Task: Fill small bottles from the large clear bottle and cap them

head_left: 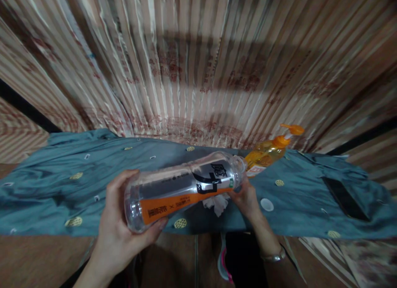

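Observation:
A clear plastic bottle (182,189) with a silver, black and orange label is held tilted above the cloth, its open neck toward the right. My left hand (124,222) is wrapped round its base. Near the neck, my right hand (246,197) has its fingers closed, partly hidden behind the bottle. White crumpled tissue (217,203) shows just below the bottle by my right hand. Behind the neck stands a pump bottle (263,155) of yellow-orange liquid with an orange pump head. A round white cap (267,204) lies right of my right hand.
A teal cloth (56,189) with yellow and white prints covers the table. At the right lies a black phone (345,199). A striped curtain (198,73) hangs behind the table. Below the front edge, a leg and a shoe (223,259) show above the tiled floor.

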`<state>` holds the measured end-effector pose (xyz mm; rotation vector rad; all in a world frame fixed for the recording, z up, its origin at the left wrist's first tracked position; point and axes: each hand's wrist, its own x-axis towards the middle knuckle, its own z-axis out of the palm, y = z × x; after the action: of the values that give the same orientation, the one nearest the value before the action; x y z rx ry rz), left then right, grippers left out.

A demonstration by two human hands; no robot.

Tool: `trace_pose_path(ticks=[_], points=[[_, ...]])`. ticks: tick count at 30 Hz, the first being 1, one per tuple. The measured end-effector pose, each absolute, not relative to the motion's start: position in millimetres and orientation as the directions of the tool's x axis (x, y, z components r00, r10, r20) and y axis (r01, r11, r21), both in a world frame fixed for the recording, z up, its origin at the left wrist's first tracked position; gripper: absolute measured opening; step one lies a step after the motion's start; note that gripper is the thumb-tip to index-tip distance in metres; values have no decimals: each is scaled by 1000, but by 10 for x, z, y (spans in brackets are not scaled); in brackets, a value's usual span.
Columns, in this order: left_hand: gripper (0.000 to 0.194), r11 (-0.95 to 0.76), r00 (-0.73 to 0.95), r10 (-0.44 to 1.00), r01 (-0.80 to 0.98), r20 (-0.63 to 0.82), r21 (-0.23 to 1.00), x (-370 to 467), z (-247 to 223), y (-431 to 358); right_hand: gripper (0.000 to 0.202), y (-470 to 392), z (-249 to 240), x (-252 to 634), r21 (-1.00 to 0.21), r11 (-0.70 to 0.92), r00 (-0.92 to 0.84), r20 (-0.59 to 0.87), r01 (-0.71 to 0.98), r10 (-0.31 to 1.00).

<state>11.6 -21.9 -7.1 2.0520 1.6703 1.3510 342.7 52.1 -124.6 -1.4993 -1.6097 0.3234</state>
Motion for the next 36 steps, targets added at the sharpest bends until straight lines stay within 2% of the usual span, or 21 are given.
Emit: trace_pose_path(ticks=[8,16,22,36], points=[[77,-361,-48,831,711,554,604,135,-32,-244,51,504,-1189,3428,-725,235,111,395,647,912],[78,-327,-53,860,707,507,627,133,-9,-282,51,495,-1162,3424,-734,221,112,375,642,920],[82,-386,-5,828,720,560,577,121,-3,-260,50,499,-1160,3411,-732,223,121,385,644,915],[81,-376,-31,824,717,566,587,131,0,-257,56,497,-1156,3397,-732,230,116,389,641,914]])
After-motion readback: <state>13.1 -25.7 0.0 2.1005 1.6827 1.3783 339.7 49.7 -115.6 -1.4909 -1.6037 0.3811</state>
